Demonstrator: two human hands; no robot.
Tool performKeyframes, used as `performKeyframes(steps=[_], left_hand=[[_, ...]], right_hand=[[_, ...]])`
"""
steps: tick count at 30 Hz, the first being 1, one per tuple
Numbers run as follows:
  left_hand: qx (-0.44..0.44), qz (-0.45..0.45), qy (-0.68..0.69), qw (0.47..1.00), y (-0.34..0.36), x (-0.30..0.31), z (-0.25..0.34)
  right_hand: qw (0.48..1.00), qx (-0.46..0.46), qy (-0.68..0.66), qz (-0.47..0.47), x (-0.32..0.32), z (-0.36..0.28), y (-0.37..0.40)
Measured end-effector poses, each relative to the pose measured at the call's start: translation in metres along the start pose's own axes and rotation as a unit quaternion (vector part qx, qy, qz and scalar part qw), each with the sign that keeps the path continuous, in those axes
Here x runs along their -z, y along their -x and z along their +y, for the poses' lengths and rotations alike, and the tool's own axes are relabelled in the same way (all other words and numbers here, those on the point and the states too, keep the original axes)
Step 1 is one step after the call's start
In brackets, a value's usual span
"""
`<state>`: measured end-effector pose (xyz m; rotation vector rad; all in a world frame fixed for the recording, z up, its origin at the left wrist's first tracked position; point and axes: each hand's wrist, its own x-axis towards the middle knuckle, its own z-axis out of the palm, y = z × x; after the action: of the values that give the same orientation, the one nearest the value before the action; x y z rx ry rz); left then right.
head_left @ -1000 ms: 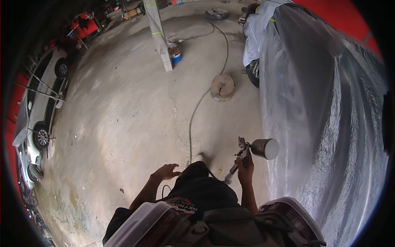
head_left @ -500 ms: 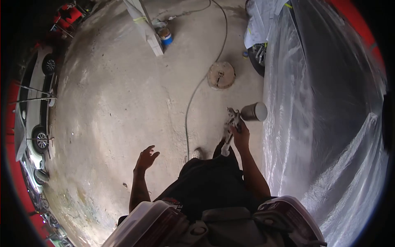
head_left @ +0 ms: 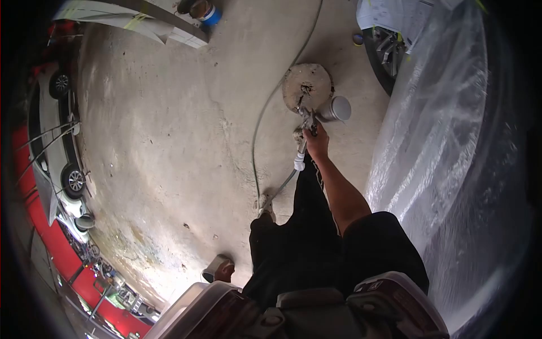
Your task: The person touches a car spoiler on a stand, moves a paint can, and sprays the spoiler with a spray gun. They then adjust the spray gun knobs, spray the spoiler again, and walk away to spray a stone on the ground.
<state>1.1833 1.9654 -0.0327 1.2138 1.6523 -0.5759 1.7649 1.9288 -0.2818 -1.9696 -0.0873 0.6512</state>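
My right hand [head_left: 317,140] is closed round the handle of a spray gun [head_left: 307,120], the arm stretched forward. A grey paint cup [head_left: 339,108] sits on the gun's right side. Below the grip, a white fitting [head_left: 299,161] joins the gun to an air hose [head_left: 285,185] running down past my shoe [head_left: 266,207]. In this view the gun overlaps the near edge of a round, rough tan block [head_left: 307,85] on the floor. Low at left, my left hand [head_left: 226,272] shows only in part, with curled fingers against a grey cup-shaped thing [head_left: 214,266] whose kind I cannot tell.
Clear plastic sheeting [head_left: 429,164] covers a vehicle at right, its wheel [head_left: 387,56] exposed. The hose [head_left: 255,135] crosses the concrete floor [head_left: 164,141]. A blue-banded can [head_left: 209,14] stands beside a pale masked panel [head_left: 169,27]. A silver car [head_left: 53,130] is at far left.
My right hand and the spray gun have moved forward to the round block. My left hand, open and empty before, has drawn back low, against a grey thing. The view has tilted and shifted.
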Motion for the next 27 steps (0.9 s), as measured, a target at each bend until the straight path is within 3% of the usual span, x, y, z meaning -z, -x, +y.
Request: performKeyframes(steps=[1, 3, 5, 7, 8, 13, 19, 22, 25, 27], left_hand=[[0.08, 0.003, 0.05, 0.996, 0.027, -0.011, 0.048], [0.142, -0.005, 0.106, 0.984, 0.038, -0.025, 0.042], [0.103, -0.089, 0.128, 0.982, 0.044, -0.019, 0.0], [0.251, -0.058, 0.037, 0.966, 0.058, -0.028, 0.057], [0.258, -0.048, 0.032, 0.964, 0.057, -0.024, 0.073], [0.189, -0.025, 0.082, 0.978, 0.057, 0.012, 0.122], [0.164, 0.023, 0.135, 0.977, 0.054, 0.037, 0.191], [0.155, 0.024, 0.108, 0.982, 0.051, 0.034, 0.177], [0.16, -0.002, 0.132, 0.978, 0.056, 0.023, 0.134], [-0.043, -0.062, -0.02, 0.997, 0.055, 0.017, 0.117]], right_hand=[[1.0, 0.01, 0.0, 0.005, -0.007, 0.009, -0.026], [0.999, 0.032, -0.001, 0.016, -0.025, 0.028, -0.072], [0.998, 0.045, 0.007, 0.039, -0.04, 0.036, -0.11], [0.998, 0.046, 0.009, 0.048, -0.055, 0.053, -0.143], [0.998, 0.041, 0.005, 0.047, -0.062, 0.066, -0.16], [0.992, 0.07, 0.076, 0.073, -0.086, 0.1, -0.206], [0.996, 0.009, 0.065, 0.065, -0.089, 0.099, -0.254], [0.997, 0.012, 0.006, 0.072, -0.093, 0.107, -0.255], [0.995, -0.022, 0.071, 0.066, -0.091, 0.116, -0.249], [0.99, -0.029, 0.132, 0.043, -0.089, 0.122, -0.25]])
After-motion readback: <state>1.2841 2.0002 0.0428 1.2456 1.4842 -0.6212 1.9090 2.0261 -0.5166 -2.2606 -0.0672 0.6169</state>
